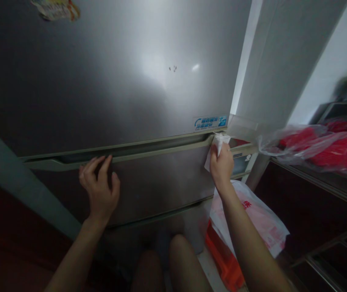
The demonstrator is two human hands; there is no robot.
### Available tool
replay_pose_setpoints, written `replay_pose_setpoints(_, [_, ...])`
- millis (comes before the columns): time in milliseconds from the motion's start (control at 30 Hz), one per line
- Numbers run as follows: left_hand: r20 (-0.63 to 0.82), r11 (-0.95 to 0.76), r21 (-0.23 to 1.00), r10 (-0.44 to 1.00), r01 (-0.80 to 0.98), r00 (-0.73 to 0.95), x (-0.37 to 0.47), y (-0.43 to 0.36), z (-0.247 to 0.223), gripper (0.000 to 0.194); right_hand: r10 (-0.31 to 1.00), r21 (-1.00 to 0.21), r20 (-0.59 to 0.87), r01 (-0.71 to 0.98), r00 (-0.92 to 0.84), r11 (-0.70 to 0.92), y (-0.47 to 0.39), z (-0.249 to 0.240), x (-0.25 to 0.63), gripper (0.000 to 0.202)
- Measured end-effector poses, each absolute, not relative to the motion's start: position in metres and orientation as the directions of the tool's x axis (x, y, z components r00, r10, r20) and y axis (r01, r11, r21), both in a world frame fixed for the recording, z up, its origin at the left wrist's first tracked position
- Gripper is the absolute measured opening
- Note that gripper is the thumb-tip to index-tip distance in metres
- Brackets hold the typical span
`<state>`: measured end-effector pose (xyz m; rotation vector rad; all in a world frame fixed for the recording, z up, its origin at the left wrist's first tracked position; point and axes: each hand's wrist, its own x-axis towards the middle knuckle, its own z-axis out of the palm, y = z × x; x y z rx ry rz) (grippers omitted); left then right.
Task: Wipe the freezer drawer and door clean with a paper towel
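In front of you stands a grey metallic refrigerator, its upper door filling most of the view, and to your right is a dark cabinet. Below the upper door runs a drawer front with a pale, recessed grip along its top edge. Beside the refrigerator, a white plastic bag with red print lies over an orange crate, and higher up, a clear bag with red contents shows blurred. Your left hand is loosely curled, fingers a little apart and thumb free, its fingertips at the left part of that top edge; it grasps no loose item. Your right hand is closed around a white cloth, which sits at the right end of the same edge. Just above the cloth, a blue-printed label is stuck on the upper door's lower corner.
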<state>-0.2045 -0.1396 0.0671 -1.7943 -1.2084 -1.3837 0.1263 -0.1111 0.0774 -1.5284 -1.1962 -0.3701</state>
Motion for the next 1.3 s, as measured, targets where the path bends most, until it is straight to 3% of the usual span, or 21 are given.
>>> replay_pose_setpoints(167, [0.953,-0.449,0.119,0.302,0.886,0.025,-0.205,-0.134,0.063,0.051,0.533,-0.478,0.759,0.876,0.375,0.065,-0.113,0.055,0.134,0.038])
replay_pose_setpoints(333, [0.964,-0.455,0.119,0.266,0.883,0.008,-0.204,-0.132,0.064,0.048,0.58,-0.66,0.662,0.736,0.474,0.152,-0.116,-0.008,0.139,0.045])
replay_pose_setpoints(500, [0.964,-0.435,0.101,0.266,0.895,0.02,-0.205,-0.132,0.064,0.048,0.591,-0.752,0.596,0.636,0.544,0.173,-0.128,-0.084,0.128,0.058])
replay_pose_setpoints(600, [0.968,-0.447,0.084,0.25,0.891,0.034,-0.206,-0.133,0.064,0.048,0.576,-0.791,0.57,0.582,0.586,0.19,-0.132,-0.103,0.121,0.059])
replay_pose_setpoints(700, [0.965,-0.448,0.071,0.257,0.891,0.052,-0.206,-0.135,0.066,0.048,0.551,-0.802,0.574,0.55,0.605,0.231,-0.127,-0.086,0.12,0.056])
replay_pose_setpoints(867, [0.96,-0.437,0.063,0.271,0.897,0.064,-0.205,-0.138,0.069,0.047,0.497,-0.769,0.635,0.55,0.592,0.327,-0.102,0.002,0.133,0.055])
replay_pose_setpoints(1033, [0.957,-0.426,0.075,0.286,0.902,0.055,-0.204,-0.138,0.069,0.048,0.377,-0.611,0.792,0.63,0.481,0.479,-0.089,0.079,0.145,0.049])
replay_pose_setpoints(1167, [0.954,-0.417,0.089,0.297,0.904,0.044,-0.203,-0.139,0.069,0.047,0.462,-0.605,0.781,0.692,0.419,0.394,-0.096,0.068,0.148,0.049])
replay_pose_setpoints(1300, [0.955,-0.421,0.083,0.293,0.903,0.049,-0.203,-0.139,0.069,0.048,0.59,-0.703,0.665,0.651,0.458,0.287,-0.113,-0.005,0.145,0.051])
